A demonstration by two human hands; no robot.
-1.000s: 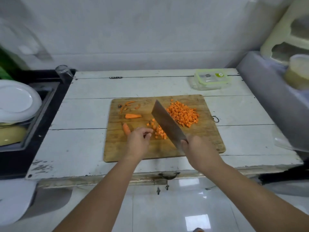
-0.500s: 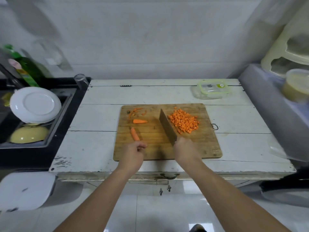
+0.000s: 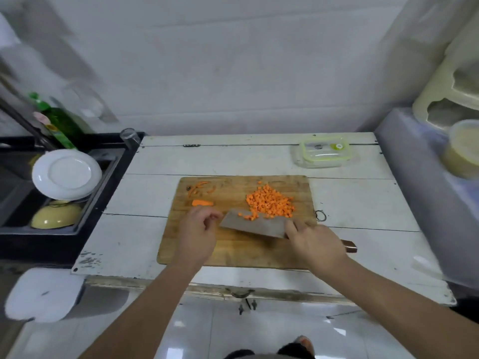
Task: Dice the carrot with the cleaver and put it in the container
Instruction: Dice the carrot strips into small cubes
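Observation:
A pile of diced carrot (image 3: 269, 203) lies on the right half of the wooden cutting board (image 3: 233, 252). My right hand (image 3: 316, 244) grips the cleaver's handle. The cleaver (image 3: 251, 225) lies tilted low, its blade against the near edge of the pile with a few dice on it. An uncut carrot piece (image 3: 202, 202) and thin peel scraps (image 3: 198, 187) lie at the board's far left. My left hand (image 3: 199, 234) hovers over the board's left part with curled fingers; whatever is beneath it is hidden. The clear container with a green-rimmed lid (image 3: 324, 152) stands at the table's back right.
A black sink (image 3: 23, 193) at the left holds a white plate (image 3: 66, 174) and a yellow bowl (image 3: 55, 216). A glass (image 3: 129, 137) and a green bottle (image 3: 62, 125) stand behind it. A raised grey surface with a tub (image 3: 464, 149) borders the right.
The cleaver swept the cut dice right into the pile and now lies turned sideways and low. My left hand moved forward over the spot where a second carrot piece lay.

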